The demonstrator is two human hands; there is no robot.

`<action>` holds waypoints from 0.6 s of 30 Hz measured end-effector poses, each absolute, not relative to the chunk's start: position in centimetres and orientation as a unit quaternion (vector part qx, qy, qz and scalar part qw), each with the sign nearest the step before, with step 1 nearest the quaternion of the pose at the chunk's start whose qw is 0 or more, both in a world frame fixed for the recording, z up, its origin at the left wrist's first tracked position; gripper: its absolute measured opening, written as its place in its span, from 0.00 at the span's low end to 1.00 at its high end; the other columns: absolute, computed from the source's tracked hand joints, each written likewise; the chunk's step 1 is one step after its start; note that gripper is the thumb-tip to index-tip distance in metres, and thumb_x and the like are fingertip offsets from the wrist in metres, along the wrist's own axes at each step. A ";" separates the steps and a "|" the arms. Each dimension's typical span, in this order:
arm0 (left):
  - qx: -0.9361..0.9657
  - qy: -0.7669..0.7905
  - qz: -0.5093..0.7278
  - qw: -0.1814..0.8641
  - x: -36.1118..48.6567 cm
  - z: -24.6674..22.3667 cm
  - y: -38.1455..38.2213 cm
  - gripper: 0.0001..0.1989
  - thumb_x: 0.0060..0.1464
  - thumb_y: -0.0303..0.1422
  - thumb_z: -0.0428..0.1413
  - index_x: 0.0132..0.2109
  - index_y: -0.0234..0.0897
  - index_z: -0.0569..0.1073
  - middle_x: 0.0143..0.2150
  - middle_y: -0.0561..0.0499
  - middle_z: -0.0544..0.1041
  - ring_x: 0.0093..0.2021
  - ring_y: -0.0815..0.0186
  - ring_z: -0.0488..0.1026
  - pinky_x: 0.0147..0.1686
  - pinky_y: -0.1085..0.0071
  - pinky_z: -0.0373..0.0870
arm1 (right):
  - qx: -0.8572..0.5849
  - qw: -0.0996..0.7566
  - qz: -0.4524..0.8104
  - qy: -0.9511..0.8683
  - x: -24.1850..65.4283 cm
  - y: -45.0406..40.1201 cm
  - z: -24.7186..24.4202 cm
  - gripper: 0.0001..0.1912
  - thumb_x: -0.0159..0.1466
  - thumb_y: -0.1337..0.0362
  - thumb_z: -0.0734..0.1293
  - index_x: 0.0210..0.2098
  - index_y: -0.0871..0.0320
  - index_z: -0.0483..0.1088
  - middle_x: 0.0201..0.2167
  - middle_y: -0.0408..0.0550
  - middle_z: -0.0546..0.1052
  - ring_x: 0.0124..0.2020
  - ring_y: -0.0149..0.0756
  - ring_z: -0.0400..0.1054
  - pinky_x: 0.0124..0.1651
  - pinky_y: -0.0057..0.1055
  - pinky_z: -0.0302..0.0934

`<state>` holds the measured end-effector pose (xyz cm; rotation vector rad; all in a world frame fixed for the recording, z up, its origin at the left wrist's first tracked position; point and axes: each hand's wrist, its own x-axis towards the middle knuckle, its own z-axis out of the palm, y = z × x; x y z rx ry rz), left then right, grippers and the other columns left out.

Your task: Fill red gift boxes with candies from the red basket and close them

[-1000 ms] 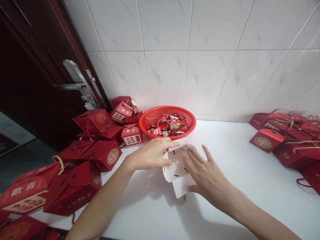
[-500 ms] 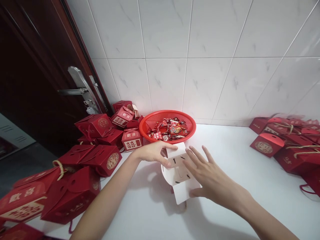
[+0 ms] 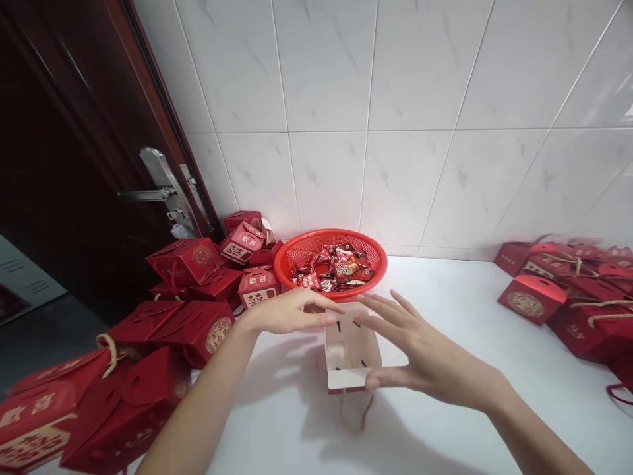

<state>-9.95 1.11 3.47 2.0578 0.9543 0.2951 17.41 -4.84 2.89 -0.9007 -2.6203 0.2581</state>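
Observation:
A small gift box, white inside and red outside, stands on the table with its top open. Dark slits show inside it, and a twisted cord handle hangs off its near side. My left hand is at the box's far left corner, fingers stretched out and thumb apart from them. Over the right side, my right hand has its fingers spread, the thumb by the near flap. Just beyond the box sits a red plastic basket of wrapped candies. The far edge of the box is partly hidden by my fingers.
Several red gift boxes are piled along the left, near a dark door with a metal handle. More red boxes with cord handles lie at the right. A tiled wall borders the back of the white table.
The box's flaps, which stuck outward before, now stand closer to its walls, and its inside shows more openly. The cord handle has come into fuller view. My view has tilted slightly upward.

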 end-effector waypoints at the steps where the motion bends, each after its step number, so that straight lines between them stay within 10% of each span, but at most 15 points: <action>1: 0.818 0.383 0.129 0.410 -10.1 3.8 0.9 0.21 0.62 0.43 0.57 0.58 0.42 0.76 0.59 0.47 0.77 0.59 0.58 0.74 0.55 0.67 0.69 | -0.324 0.209 0.113 -0.916 17.7 -4.5 3.2 0.33 0.65 0.41 0.65 0.63 0.50 0.65 0.67 0.55 0.65 0.69 0.51 0.57 0.69 0.54 0.51; 5: 0.792 0.424 0.233 0.371 -11.0 4.8 1.0 0.19 0.58 0.44 0.59 0.53 0.43 0.80 0.56 0.49 0.79 0.58 0.57 0.74 0.57 0.65 0.68 | -0.385 0.354 0.210 -0.826 18.5 -1.8 2.7 0.19 0.69 0.48 0.62 0.47 0.53 0.75 0.48 0.53 0.80 0.47 0.43 0.74 0.49 0.39 0.69; 10: 0.766 0.466 0.309 0.317 -10.6 4.5 5.6 0.20 0.55 0.43 0.60 0.50 0.35 0.80 0.53 0.44 0.81 0.53 0.55 0.76 0.56 0.62 0.70 | -0.464 0.459 0.301 -0.695 17.6 2.7 -3.1 0.22 0.62 0.45 0.64 0.24 0.57 0.69 0.21 0.47 0.75 0.25 0.37 0.68 0.30 0.32 0.63; 18: 0.872 0.438 0.081 0.205 -5.0 2.1 14.7 0.38 0.44 0.41 0.68 0.63 0.41 0.71 0.69 0.41 0.66 0.68 0.46 0.62 0.64 0.58 0.58 | -0.492 0.484 0.355 -0.631 14.1 3.9 -10.9 0.20 0.61 0.49 0.61 0.21 0.56 0.63 0.17 0.43 0.69 0.22 0.34 0.61 0.28 0.31 0.55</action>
